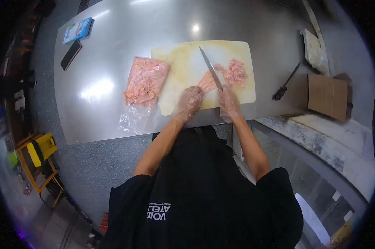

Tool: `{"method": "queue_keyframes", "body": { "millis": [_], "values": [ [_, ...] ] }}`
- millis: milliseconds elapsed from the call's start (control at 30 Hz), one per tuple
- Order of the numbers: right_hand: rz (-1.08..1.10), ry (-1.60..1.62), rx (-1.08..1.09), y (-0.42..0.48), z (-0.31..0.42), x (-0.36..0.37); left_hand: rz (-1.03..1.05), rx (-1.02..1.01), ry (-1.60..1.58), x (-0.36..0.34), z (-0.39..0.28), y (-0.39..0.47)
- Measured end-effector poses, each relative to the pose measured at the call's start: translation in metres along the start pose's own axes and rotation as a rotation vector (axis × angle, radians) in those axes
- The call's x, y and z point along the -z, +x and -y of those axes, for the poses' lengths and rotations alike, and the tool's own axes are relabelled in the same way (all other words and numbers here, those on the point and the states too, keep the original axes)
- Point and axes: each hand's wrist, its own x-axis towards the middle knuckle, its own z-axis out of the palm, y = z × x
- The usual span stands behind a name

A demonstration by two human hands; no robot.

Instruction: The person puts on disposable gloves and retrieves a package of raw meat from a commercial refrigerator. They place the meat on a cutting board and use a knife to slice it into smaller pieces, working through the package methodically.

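Both hands wear clear plastic gloves over a white, yellow-stained cutting board (181, 62). In my right hand (228, 101) is the handle of a long kitchen knife (209, 63), its blade pointing up and to the left across the board. My left hand (191, 100) grips the near end of a strip of pale pink raw meat (208, 82), which lies against the left side of the blade. To the knife's right sits a small heap of cut meat pieces (236, 73). Left of the board, more raw meat (147, 79) rests on a clear plastic bag (136, 118).
The stainless steel table (125, 34) carries a dark phone (71, 55) and a blue-and-white packet (78, 30) at far left. On the right are a thin black-handled tool (286, 81), a cardboard box (327, 96) and a plastic-wrapped pale package (314, 51).
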Motion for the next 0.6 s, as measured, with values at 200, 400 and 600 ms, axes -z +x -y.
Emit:
{"method": "queue_keyframes", "body": {
  "millis": [200,400,600],
  "values": [
    [-0.017,-0.093,0.123,-0.020,0.028,-0.010,-0.123,-0.019,-0.001,-0.021,0.009,-0.014],
    [-0.067,0.076,0.187,0.165,0.092,-0.030,-0.268,0.048,-0.153,-0.014,0.001,-0.016],
    [-0.057,0.043,0.283,0.196,0.099,-0.016,-0.261,0.027,-0.272,-0.004,0.010,-0.019]
  ]
}}
